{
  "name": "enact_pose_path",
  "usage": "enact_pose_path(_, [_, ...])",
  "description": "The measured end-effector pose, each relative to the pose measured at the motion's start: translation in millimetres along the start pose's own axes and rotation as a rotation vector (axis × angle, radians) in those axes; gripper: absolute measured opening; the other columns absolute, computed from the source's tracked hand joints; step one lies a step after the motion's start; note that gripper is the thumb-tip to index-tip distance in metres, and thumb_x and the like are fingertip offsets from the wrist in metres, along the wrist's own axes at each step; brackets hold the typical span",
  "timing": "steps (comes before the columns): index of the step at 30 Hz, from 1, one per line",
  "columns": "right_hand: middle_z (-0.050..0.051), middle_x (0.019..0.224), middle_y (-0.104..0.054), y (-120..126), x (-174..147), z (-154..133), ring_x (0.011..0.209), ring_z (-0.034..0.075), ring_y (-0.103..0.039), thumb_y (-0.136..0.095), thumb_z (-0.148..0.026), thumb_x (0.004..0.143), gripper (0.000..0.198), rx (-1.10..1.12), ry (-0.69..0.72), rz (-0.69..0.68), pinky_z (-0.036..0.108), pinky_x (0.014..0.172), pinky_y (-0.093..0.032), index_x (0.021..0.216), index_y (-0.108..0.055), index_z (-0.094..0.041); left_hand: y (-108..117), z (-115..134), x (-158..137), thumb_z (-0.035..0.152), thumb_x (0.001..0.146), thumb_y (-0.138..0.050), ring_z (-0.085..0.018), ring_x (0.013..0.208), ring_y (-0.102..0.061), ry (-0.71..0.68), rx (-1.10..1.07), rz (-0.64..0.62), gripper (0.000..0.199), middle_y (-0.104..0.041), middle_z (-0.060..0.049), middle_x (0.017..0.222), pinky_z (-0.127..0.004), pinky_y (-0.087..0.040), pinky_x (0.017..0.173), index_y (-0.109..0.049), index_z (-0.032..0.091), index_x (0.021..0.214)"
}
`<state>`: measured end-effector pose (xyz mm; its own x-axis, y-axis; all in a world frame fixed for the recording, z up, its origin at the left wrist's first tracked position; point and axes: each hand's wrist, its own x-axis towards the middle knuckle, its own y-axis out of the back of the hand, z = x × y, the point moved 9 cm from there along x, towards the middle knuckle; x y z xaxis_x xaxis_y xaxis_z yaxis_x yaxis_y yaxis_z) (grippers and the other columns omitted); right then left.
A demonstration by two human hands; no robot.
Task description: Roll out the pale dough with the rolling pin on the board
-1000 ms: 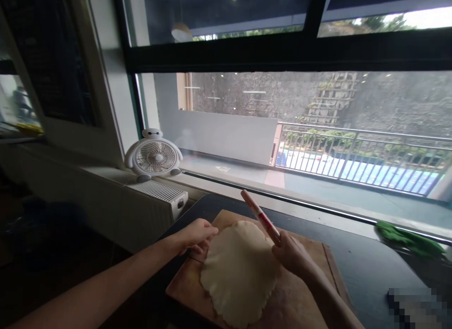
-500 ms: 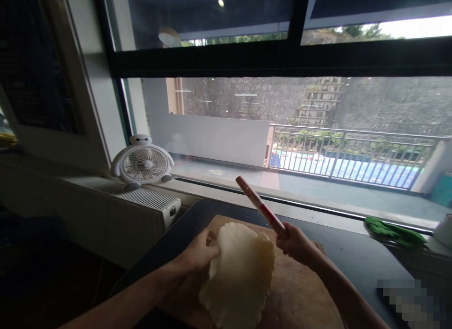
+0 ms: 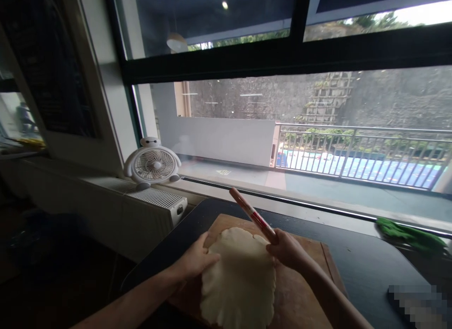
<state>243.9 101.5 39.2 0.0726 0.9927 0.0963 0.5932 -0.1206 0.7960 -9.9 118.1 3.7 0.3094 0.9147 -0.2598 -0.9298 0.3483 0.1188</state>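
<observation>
A pale sheet of rolled-out dough [image 3: 240,277] with an uneven edge lies on the wooden board [image 3: 303,291]. My left hand [image 3: 196,258] is at the dough's upper left edge, thumb over the top and the edge between thumb and fingers; the fingertips are partly hidden. In my right hand [image 3: 287,249] is one end of a wooden rolling pin [image 3: 252,214] with a red and white label. The pin slants up to the left, raised above the board. My right hand's knuckles are close to the dough's upper right edge.
The board rests on a dark table [image 3: 367,253] by a window. A white fan [image 3: 155,164] stands on the ledge at left, above a white heater [image 3: 162,199]. On the right lie a green cloth [image 3: 409,234] and a blurred-out object [image 3: 416,305].
The dough has come down from a raised, tilted position and lies flatter on the board. My right hand and the rolling pin have shifted slightly left and down. The view has turned a little left.
</observation>
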Motion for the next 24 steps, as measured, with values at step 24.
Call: enact_pose_path(24, [-0.001,0.081,-0.054,18.5,-50.2,-10.1,0.068,0.011,-0.049,-0.05,-0.027,0.075,0.009,-0.191,0.185,-0.057,0.023,0.061,-0.034,0.082,-0.05,-0.021,21.5,66.4,-23.6,0.031,0.081,-0.046,-0.018,0.091,-0.058,-0.566,0.528,0.324,0.035,-0.061,-0.005,0.097,-0.03,-0.045,0.086,-0.052,0.019,0.114])
